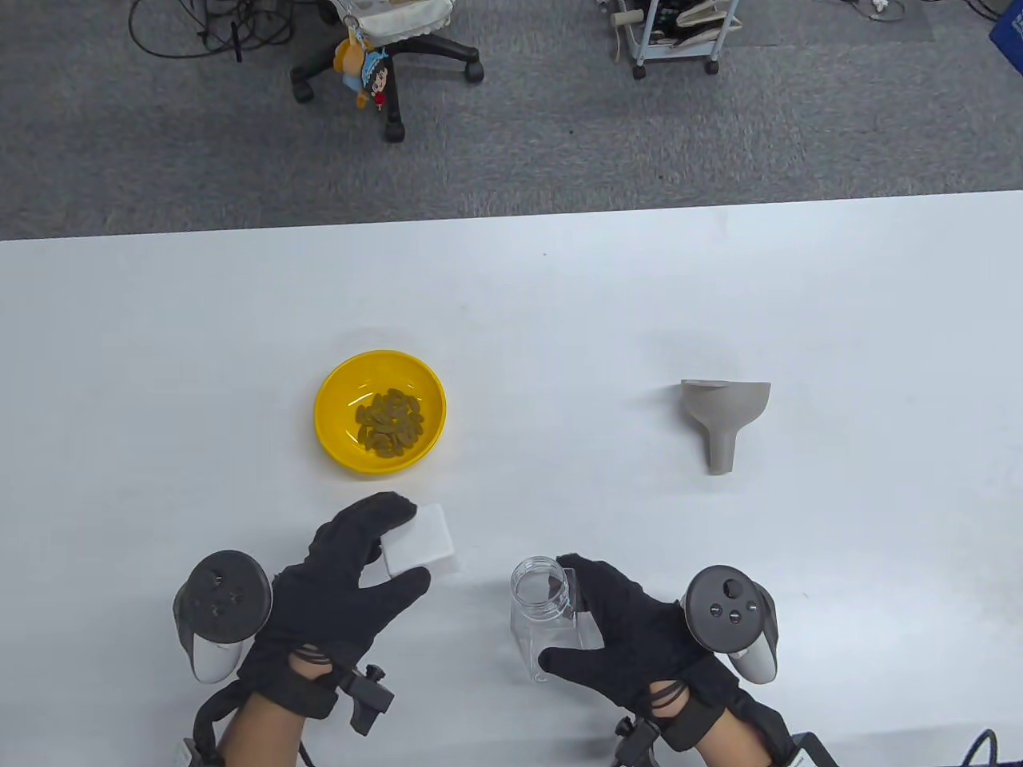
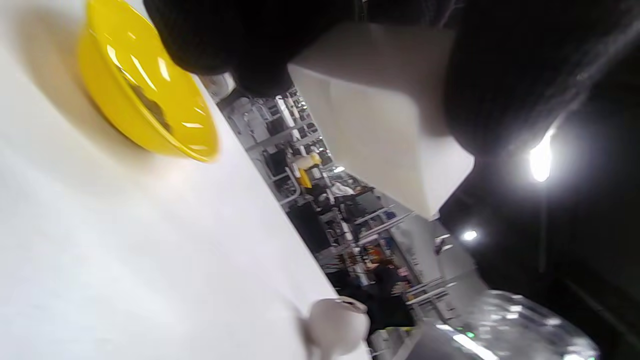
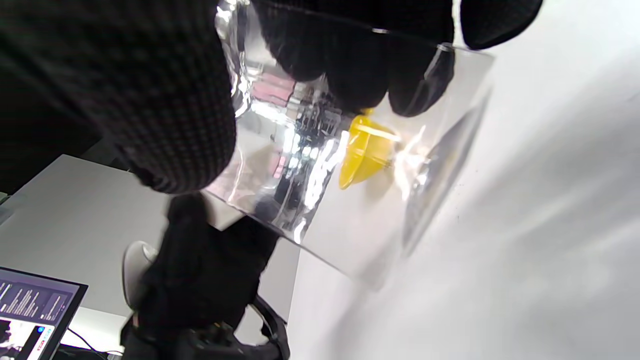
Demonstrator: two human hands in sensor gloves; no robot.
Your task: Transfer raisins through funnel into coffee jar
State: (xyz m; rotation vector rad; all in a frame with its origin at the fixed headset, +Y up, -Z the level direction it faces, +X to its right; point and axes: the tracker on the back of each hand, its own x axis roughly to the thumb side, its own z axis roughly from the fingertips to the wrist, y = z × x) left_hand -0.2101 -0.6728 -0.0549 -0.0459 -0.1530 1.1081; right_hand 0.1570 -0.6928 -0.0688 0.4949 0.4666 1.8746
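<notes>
Surface: white table (image 1: 511,319).
Your left hand (image 1: 344,583): pinching white square lid (image 1: 417,540).
Your right hand (image 1: 631,631): wrapped round clear plastic jar (image 1: 542,619), mouth open.

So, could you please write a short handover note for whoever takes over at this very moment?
Left hand: holds the white square lid, low over the table near the yellow bowl.
Right hand: grips the clear jar, upright, mouth open.
Raisins: all in the bowl.
Grey funnel: on its side, far right, untouched.
Done: jar opened.
Left: set the lid down, seat the funnel in the jar mouth, pour in the raisins.
</notes>
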